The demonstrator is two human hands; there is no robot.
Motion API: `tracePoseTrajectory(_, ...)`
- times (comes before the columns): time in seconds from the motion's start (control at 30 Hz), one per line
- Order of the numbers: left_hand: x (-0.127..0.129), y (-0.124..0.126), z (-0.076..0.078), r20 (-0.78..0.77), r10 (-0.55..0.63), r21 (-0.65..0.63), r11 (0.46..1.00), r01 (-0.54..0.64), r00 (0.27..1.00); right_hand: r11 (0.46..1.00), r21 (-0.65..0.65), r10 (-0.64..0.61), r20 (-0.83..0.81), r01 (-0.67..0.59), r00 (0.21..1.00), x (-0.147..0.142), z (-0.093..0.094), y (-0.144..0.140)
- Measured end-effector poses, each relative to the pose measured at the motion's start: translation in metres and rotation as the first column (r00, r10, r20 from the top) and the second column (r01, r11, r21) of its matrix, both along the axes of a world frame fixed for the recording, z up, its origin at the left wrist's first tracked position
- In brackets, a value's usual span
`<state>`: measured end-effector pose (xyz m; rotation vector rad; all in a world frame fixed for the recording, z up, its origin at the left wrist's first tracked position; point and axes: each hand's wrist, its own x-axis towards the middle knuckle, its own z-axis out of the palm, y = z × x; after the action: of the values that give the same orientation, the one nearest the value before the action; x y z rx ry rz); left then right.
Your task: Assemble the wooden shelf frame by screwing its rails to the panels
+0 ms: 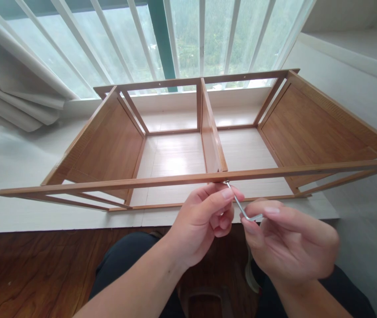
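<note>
A silver L-shaped hex key (238,205) runs from my right hand up to the front rail (162,180) of a brown wooden frame. Its far end meets a small metal screw head (227,181) in the rail, just below the end of the middle divider (212,137). My right hand (291,238) is closed, pinching the key around its bend and short arm. The thumb and fingers of my left hand (201,216) are closed around the key's far end, right beneath the rail. Whether they also touch the screw is hidden.
Wooden side panels stand at the left (109,152) and right (327,128) of the frame, which rests on a pale ledge (16,212). Behind is a barred window (188,39), with a grey curtain (13,75) at left. My legs are below, over a dark wood floor (36,269).
</note>
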<state>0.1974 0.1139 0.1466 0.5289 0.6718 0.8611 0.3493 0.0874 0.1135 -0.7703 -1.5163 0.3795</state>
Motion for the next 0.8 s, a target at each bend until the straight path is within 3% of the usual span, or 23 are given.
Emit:
tracePoseTrajectory(0.27, 0.002, 0.0, 0.0, 0.042, 0.01, -0.021, 1.0, -0.009, 0.999, 1.0, -0.001, 0.028, -0.008, -0.028, 1.0, -0.001, -0.004, 0.0)
tracePoseTrajectory(0.6, 0.002, -0.001, -0.002, 0.04, 0.029, -0.057, 0.998, -0.026, 0.999, 0.998, -0.041, -0.048, 0.086, 0.052, 0.995, 0.004, -0.012, -0.004)
tracePoseTrajectory(0.8, 0.002, -0.001, -0.003, 0.046, 0.028, -0.054, 0.998, -0.025, 0.999, 0.996, 0.066, -0.063, 0.151, 0.054, 0.986, -0.001, -0.004, -0.001)
